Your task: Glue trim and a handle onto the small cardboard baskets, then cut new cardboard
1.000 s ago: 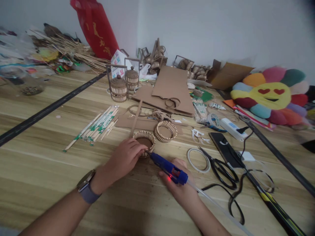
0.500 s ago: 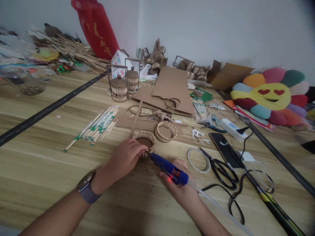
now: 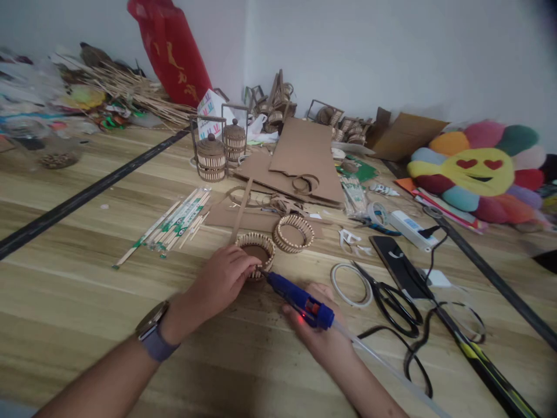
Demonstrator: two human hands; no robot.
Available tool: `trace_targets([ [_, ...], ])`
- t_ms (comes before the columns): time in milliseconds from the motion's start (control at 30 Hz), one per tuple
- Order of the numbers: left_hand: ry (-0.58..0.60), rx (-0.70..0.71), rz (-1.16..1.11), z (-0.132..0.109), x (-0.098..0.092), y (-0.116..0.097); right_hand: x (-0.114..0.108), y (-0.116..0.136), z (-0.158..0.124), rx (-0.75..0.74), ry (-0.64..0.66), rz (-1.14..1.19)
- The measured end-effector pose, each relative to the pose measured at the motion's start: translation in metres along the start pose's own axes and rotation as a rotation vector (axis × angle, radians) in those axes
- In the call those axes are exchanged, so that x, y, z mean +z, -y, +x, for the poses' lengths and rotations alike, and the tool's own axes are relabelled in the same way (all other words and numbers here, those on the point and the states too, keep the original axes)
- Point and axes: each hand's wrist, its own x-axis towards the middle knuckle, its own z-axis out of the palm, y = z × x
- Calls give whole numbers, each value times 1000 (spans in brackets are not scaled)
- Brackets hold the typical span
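A small round basket (image 3: 257, 251) with a wall of short wooden sticks and a cardboard base stands on the table. My left hand (image 3: 221, 273) is closed at its near left rim, fingertips pinched together there. My right hand (image 3: 319, 325) grips a blue hot glue gun (image 3: 300, 297), a red light glowing on it and a long clear glue stick (image 3: 383, 360) coming out of its back. The gun's nozzle points at the near rim, by my left fingertips. A cardboard strip (image 3: 242, 212) runs away behind the basket. Beside it sits a second round basket (image 3: 293, 234).
Wrapped wooden sticks (image 3: 178, 220) lie on the left. At right are a tape ring (image 3: 351, 284), black scissors (image 3: 395, 305), a phone (image 3: 398, 264), a power strip (image 3: 413, 228) and black cables. Behind are cardboard sheets (image 3: 304, 151) and lidded baskets (image 3: 211, 157) with handles.
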Motion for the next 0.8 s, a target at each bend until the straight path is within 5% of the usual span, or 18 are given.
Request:
trace_targets([
  [800,-33,30,-11,1,0,-1,0,-3,-3,18,13,11],
])
